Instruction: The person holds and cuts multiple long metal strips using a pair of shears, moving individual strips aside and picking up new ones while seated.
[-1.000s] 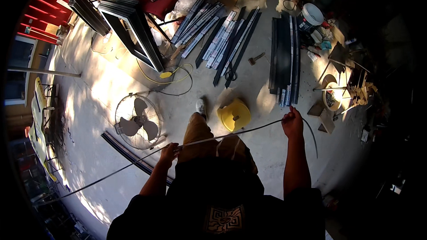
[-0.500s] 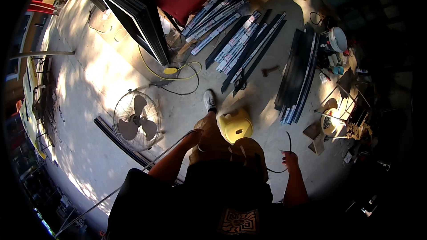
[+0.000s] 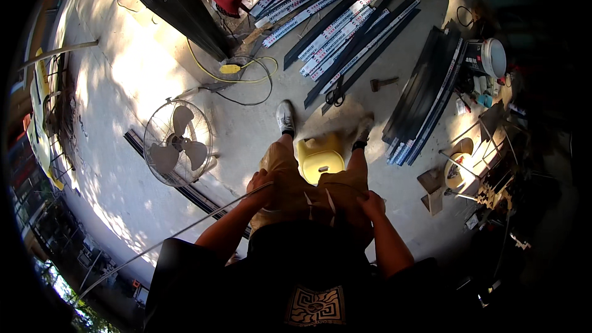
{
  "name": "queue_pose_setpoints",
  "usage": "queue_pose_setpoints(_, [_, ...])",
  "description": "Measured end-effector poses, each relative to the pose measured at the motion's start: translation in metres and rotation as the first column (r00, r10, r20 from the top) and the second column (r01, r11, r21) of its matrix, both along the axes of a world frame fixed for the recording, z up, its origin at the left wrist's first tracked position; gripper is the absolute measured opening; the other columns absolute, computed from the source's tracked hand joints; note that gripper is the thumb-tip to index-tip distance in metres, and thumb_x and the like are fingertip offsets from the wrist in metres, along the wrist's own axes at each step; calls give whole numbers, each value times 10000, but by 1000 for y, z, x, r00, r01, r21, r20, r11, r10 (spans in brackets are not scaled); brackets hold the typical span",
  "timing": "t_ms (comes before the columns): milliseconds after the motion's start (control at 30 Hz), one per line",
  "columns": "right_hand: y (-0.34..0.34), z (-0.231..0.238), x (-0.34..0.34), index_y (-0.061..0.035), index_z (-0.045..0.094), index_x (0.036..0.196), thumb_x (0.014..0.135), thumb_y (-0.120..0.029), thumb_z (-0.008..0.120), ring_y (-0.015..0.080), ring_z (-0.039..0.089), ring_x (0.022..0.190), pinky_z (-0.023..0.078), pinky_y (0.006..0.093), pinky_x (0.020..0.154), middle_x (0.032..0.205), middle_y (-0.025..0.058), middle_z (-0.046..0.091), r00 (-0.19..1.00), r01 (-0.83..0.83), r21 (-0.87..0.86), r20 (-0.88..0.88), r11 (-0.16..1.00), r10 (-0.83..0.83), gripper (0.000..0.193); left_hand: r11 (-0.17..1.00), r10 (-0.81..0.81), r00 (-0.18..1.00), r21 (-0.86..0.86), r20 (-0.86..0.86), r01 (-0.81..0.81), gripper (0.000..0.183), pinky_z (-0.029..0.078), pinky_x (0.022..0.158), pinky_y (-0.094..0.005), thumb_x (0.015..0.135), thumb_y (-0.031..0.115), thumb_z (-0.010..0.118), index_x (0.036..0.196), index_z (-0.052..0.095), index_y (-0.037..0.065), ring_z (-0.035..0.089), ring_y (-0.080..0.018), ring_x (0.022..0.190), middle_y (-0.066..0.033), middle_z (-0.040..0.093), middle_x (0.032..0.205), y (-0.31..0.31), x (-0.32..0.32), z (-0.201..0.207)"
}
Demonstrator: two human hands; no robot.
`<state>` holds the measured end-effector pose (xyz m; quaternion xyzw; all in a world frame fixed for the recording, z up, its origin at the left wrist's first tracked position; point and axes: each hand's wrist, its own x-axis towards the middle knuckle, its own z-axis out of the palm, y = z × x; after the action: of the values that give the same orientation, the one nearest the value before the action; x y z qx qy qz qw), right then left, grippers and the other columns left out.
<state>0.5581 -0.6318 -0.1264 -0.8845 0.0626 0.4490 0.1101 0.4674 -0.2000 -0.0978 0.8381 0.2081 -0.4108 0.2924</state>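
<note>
A long, thin grey strip (image 3: 203, 215) slants from my lap down to the lower left. My left hand (image 3: 261, 189) is closed around it, resting on my left thigh. My right hand (image 3: 372, 205) is curled against the right side of my tan trousers (image 3: 287, 163), its fingers partly turned away. Whether it holds anything is hidden. Between my feet stands a yellow plastic stool (image 3: 322, 161).
A pedestal fan (image 3: 179, 143) lies left of me beside dark long profiles (image 3: 139, 146). Ahead are film-covered profiles (image 3: 339, 40), scissors (image 3: 335, 97), a hammer (image 3: 383, 83) and a yellow-corded power strip (image 3: 230, 69). More profiles (image 3: 425, 98) and a bucket (image 3: 494, 57) stand to the right.
My right hand has come in from the right to my thigh, and the curved dark piece near it is out of sight. My right foot now shows beside the stool.
</note>
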Motion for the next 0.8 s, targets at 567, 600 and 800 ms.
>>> queue_pose_setpoints(567, [-96, 27, 130, -23, 715, 1148, 967, -324, 680, 373, 733, 974, 566, 438, 866, 1050, 212, 760, 685, -123, 466, -599, 876, 415, 353, 678, 94, 755, -514, -649, -526, 377, 519, 937, -325, 1159, 279, 388, 1357, 622, 59, 655, -154, 993, -54, 700, 1073, -55, 51, 21])
queue_pose_setpoints(600, [-89, 11, 146, -30, 722, 1129, 970, -348, 679, 419, 724, 1005, 568, 457, 859, 1080, 233, 749, 739, -131, 457, -546, 880, 394, 358, 649, 358, 746, -425, -561, -631, 367, 525, 900, -314, 1160, 288, 417, 1346, 621, 47, 657, -146, 957, -48, 695, 1060, -47, 70, -6])
queue_pose_setpoints(800, [-22, -177, 232, -6, 707, 1089, 1075, -337, 605, 143, 604, 683, 460, 338, 637, 727, 67, 623, 948, 293, 473, -32, 831, -316, 346, 119, 993, 85, -652, 84, -749, 298, 537, 922, -346, 1151, 220, 462, 1356, 588, 44, 646, -174, 924, -53, 679, 993, 20, 178, -171])
